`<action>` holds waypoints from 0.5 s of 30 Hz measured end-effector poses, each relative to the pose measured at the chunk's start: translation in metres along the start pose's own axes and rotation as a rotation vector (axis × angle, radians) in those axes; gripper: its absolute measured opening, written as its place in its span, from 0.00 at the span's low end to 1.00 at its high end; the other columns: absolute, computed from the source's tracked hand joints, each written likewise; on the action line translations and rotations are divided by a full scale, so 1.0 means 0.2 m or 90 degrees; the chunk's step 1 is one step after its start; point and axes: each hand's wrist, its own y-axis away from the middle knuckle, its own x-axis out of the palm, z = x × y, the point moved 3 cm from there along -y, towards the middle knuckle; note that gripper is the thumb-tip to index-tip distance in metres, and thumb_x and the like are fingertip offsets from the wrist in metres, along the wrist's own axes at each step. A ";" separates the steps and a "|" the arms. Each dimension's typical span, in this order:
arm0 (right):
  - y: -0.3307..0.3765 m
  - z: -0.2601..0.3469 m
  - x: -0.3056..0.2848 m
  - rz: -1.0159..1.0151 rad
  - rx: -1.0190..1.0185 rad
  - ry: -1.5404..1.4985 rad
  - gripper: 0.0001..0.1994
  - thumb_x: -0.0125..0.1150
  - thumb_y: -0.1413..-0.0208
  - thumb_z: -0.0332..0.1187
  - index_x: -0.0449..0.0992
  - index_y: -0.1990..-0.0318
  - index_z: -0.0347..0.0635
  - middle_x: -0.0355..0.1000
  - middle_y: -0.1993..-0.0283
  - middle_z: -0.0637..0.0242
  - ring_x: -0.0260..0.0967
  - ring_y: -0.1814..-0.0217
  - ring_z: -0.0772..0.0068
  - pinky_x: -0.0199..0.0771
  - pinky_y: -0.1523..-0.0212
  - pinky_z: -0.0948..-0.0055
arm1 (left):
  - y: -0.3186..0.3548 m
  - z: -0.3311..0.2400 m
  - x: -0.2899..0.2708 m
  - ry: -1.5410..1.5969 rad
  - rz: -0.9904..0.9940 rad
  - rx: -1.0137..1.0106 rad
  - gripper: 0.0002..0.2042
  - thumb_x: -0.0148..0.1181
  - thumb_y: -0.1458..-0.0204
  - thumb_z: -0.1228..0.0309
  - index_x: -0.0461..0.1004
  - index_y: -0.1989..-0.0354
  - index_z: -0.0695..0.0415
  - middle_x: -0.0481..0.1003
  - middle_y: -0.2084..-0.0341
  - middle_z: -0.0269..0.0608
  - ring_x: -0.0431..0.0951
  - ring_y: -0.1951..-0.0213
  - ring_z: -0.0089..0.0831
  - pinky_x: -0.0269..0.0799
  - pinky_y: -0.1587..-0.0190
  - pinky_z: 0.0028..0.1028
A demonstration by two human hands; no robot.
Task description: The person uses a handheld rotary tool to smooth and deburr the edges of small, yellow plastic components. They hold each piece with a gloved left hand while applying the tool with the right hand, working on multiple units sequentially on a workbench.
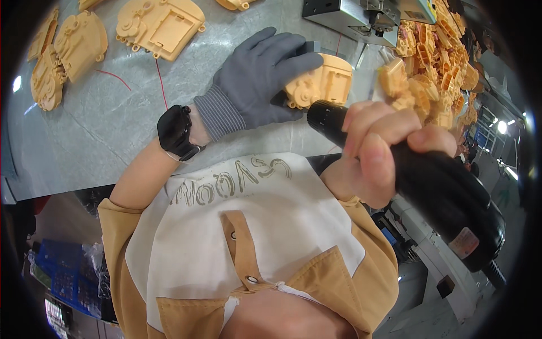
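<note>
My left hand (257, 79), in a grey glove, lies flat over an orange plastic housing (324, 82) on the grey table (107, 124) and presses it down. A black watch (176, 133) sits on that wrist. My bare right hand (378, 150) is closed around a thick black electric screwdriver (446, 198), held at a slant. Its front end (322, 116) points at the near edge of the housing, just below my left hand. The bit itself is hidden.
More orange housings lie at the far left (73, 42) and top centre (161, 25). A heap of orange parts (437, 62) fills the right side, next to a grey metal machine (353, 17). Thin red wires (161, 79) cross the table.
</note>
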 end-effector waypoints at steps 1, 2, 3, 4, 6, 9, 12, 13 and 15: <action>0.00 0.00 0.00 0.008 -0.003 0.018 0.19 0.48 0.59 0.18 0.54 0.57 0.41 0.59 0.82 0.65 0.56 0.87 0.72 0.62 0.78 0.67 | 0.00 0.00 0.00 0.004 0.003 0.001 0.40 0.69 0.78 0.64 0.60 0.47 0.49 0.62 0.50 0.46 0.64 0.50 0.45 0.55 0.43 0.43; 0.00 0.00 0.00 0.009 0.001 0.023 0.19 0.48 0.58 0.18 0.53 0.57 0.41 0.59 0.82 0.65 0.56 0.86 0.72 0.62 0.78 0.67 | 0.00 0.00 0.00 0.007 0.007 0.002 0.40 0.68 0.78 0.64 0.60 0.47 0.49 0.62 0.50 0.46 0.64 0.50 0.45 0.55 0.43 0.43; 0.00 0.00 0.01 0.011 0.005 0.026 0.19 0.49 0.58 0.18 0.53 0.57 0.41 0.59 0.82 0.65 0.56 0.86 0.72 0.62 0.79 0.67 | 0.00 0.00 0.00 0.010 0.012 0.003 0.40 0.68 0.78 0.64 0.60 0.47 0.50 0.62 0.50 0.46 0.64 0.50 0.45 0.55 0.43 0.43; -0.01 0.00 0.02 0.007 0.008 0.025 0.20 0.50 0.58 0.18 0.53 0.57 0.41 0.59 0.82 0.65 0.57 0.86 0.72 0.62 0.79 0.68 | -0.02 -0.01 -0.01 0.012 0.011 0.002 0.40 0.68 0.77 0.64 0.60 0.47 0.50 0.61 0.51 0.47 0.64 0.50 0.46 0.55 0.43 0.43; -0.01 0.00 0.03 -0.012 0.014 -0.005 0.20 0.52 0.60 0.16 0.53 0.59 0.41 0.61 0.81 0.64 0.58 0.85 0.72 0.62 0.79 0.69 | -0.02 -0.02 -0.01 0.014 0.014 0.002 0.39 0.67 0.76 0.64 0.60 0.48 0.52 0.61 0.51 0.48 0.63 0.50 0.46 0.55 0.44 0.43; 0.03 -0.03 -0.01 -0.048 -0.010 -0.076 0.21 0.55 0.61 0.13 0.54 0.61 0.41 0.62 0.80 0.63 0.59 0.85 0.71 0.63 0.79 0.71 | -0.04 -0.04 -0.02 0.008 -0.024 0.021 0.37 0.69 0.75 0.61 0.62 0.50 0.52 0.63 0.55 0.46 0.65 0.52 0.42 0.56 0.45 0.41; -0.02 0.04 -0.11 -0.086 0.008 -0.118 0.18 0.55 0.58 0.21 0.56 0.60 0.45 0.60 0.83 0.69 0.58 0.85 0.73 0.61 0.79 0.71 | -0.06 -0.06 -0.04 0.009 0.003 0.020 0.36 0.67 0.73 0.63 0.60 0.49 0.54 0.61 0.52 0.50 0.62 0.51 0.47 0.56 0.45 0.44; -0.07 0.07 -0.19 -0.145 -0.016 -0.122 0.18 0.54 0.58 0.22 0.57 0.59 0.45 0.60 0.83 0.69 0.58 0.85 0.73 0.61 0.79 0.71 | -0.09 -0.05 -0.03 0.009 0.006 0.021 0.36 0.67 0.73 0.63 0.60 0.49 0.54 0.62 0.52 0.49 0.62 0.51 0.47 0.56 0.46 0.44; -0.17 0.10 -0.33 -0.267 -0.078 -0.114 0.18 0.51 0.57 0.22 0.58 0.56 0.44 0.59 0.82 0.69 0.57 0.85 0.74 0.61 0.78 0.71 | -0.08 -0.07 -0.02 0.009 0.029 0.001 0.37 0.68 0.74 0.62 0.60 0.50 0.54 0.62 0.53 0.48 0.63 0.51 0.48 0.57 0.47 0.44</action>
